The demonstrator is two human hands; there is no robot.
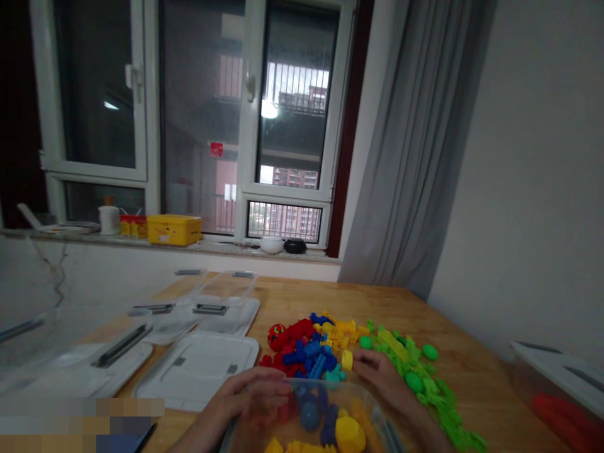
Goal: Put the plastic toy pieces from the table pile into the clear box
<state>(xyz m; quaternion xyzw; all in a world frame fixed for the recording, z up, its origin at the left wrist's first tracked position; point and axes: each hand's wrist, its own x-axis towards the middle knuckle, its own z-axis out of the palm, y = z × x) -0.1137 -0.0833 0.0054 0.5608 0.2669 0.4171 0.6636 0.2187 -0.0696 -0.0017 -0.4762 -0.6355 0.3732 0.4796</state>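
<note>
A clear plastic box (pixel 330 385) stands close in front of me, with yellow, blue and red toy pieces inside. At its far left corner, my left hand (pixel 248 390) grips the rim. Just right of the box, my right hand (pixel 380 371) pinches a small yellow toy piece (pixel 346 360) between thumb and fingers. Beyond the box lie red pieces (pixel 299 328), blue pieces (pixel 314 357) and yellow pieces (pixel 346 332), sorted roughly by colour. A long spread of green pieces (pixel 427 377) runs along the right of my right hand.
White lids (pixel 202 365) and clear boxes (pixel 226 286) cover the table's left side. Another clear box (pixel 557 384) with red contents stands at the right edge. A yellow box (pixel 174 229) and small bowls (pixel 272 244) sit on the windowsill; a grey curtain (pixel 401 157) hangs beside it.
</note>
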